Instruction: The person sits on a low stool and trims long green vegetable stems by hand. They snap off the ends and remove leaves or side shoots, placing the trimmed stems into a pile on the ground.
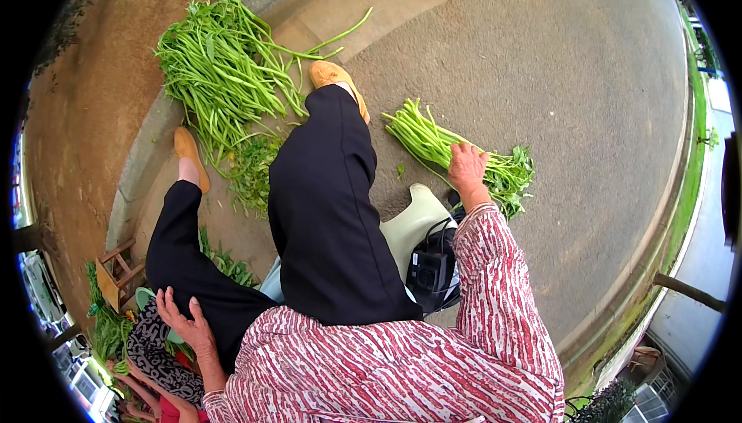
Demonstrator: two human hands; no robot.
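Observation:
My right hand (467,166) is on a bundle of long-stemmed leafy greens (420,133), which looks like water spinach, lying on the asphalt to my right. Its fingers curl over the stems near the leafy end; their undersides are hidden. My left hand (188,321) is empty, fingers apart, beside my left thigh and close to another person's patterned clothing (153,336). A large heap of the same greens (217,69) lies ahead by the kerb, around my feet. Loose leaves (255,168) are scattered between my legs.
A pale plastic stool (406,226) and a black device with cables (429,269) are by my right hip. At left stand a small wooden stool (119,272) and more greens (107,330) near the other person. The concrete kerb (136,159) curves past my left foot.

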